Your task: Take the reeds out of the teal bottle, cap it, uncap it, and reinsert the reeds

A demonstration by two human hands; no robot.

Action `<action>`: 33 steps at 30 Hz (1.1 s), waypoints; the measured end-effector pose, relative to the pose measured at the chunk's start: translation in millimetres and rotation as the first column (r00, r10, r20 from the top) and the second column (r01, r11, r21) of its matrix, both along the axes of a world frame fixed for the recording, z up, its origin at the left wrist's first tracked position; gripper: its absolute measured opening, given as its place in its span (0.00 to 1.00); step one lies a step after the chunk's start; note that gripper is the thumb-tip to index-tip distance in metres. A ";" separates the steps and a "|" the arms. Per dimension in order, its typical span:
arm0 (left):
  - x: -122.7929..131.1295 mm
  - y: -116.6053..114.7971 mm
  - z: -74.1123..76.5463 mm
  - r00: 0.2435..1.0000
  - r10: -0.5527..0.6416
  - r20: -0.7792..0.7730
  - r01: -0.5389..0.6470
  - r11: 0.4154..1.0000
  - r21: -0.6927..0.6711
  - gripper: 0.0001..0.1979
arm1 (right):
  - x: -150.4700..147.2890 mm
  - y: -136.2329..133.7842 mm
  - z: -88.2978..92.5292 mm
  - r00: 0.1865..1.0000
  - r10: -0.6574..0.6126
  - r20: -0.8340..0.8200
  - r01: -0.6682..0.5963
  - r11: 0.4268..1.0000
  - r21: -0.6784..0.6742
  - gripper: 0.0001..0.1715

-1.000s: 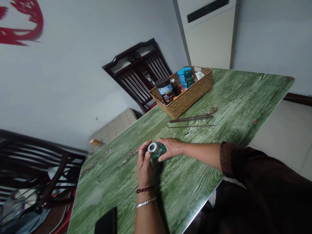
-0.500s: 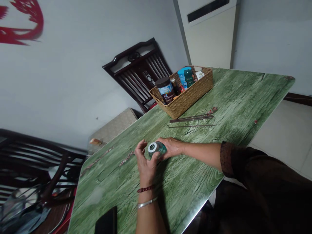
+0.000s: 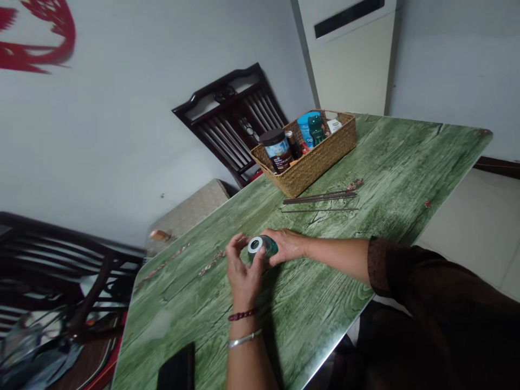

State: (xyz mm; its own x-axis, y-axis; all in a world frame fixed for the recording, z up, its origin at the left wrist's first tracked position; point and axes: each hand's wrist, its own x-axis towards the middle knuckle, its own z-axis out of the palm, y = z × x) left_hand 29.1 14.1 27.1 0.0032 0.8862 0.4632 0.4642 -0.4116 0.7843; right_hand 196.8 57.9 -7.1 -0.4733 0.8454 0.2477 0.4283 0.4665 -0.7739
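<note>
A small teal glass bottle (image 3: 270,246) with a silver ring-shaped top lies tilted between my hands, its top facing left and toward the camera. My right hand (image 3: 287,245) is closed around its base end. My left hand (image 3: 245,266), with a red bead bracelet and a silver bangle at the wrist, curves around the silver top, its thumb touching the near side and its fingers bent on the far side. Beyond them, several thin dark sticks (image 3: 319,198) lie on the green table (image 3: 325,292), beside a small red-and-white floral piece (image 3: 355,184).
A wicker basket (image 3: 320,169) with jars and bottles stands at the table's far edge. Two more floral strips lie left of my hands. A black phone (image 3: 177,368) rests near the front left. Dark wooden chairs (image 3: 239,122) stand behind and at left.
My left fingers and thumb have come slightly closer around the bottle's silver top. The bottle stays in my right hand, almost in the same place.
</note>
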 end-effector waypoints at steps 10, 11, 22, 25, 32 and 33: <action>3.2 4.0 -6.3 0.986 0.121 -0.114 -0.116 0.992 0.050 0.38 | -0.1 0.2 -1.8 1.000 0.010 0.001 -0.010 1.000 -0.007 0.42; 5.4 4.4 -6.3 0.980 0.151 -0.128 -0.144 0.988 0.061 0.37 | -0.4 0.2 -2.2 1.000 0.002 0.005 -0.002 1.000 -0.004 0.42; -6.7 -2.3 4.2 0.974 -0.223 -0.029 0.220 0.973 -0.066 0.24 | 2.2 0.2 3.7 1.000 0.024 0.009 -0.024 1.000 0.019 0.39; -5.8 -1.3 2.9 0.969 -0.224 -0.101 0.218 0.974 -0.069 0.28 | 1.9 1.5 2.4 0.999 0.035 0.008 -0.035 0.999 0.003 0.39; 1.3 4.7 6.6 0.919 0.108 -0.378 -0.088 0.994 0.071 0.26 | -0.4 0.4 -1.7 1.000 -0.001 -0.005 0.001 1.000 0.006 0.40; 1.4 3.9 9.4 0.910 0.092 -0.404 -0.067 0.995 0.074 0.24 | -0.8 0.1 -1.8 1.000 -0.006 0.003 0.006 1.000 0.007 0.40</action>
State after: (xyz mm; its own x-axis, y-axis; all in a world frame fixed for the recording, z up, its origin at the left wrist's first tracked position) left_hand 30.5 18.0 36.5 0.1328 0.8634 0.4867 0.7709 -0.3986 0.4969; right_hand 196.0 58.0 -8.9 -0.4691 0.8463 0.2523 0.4335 0.4696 -0.7691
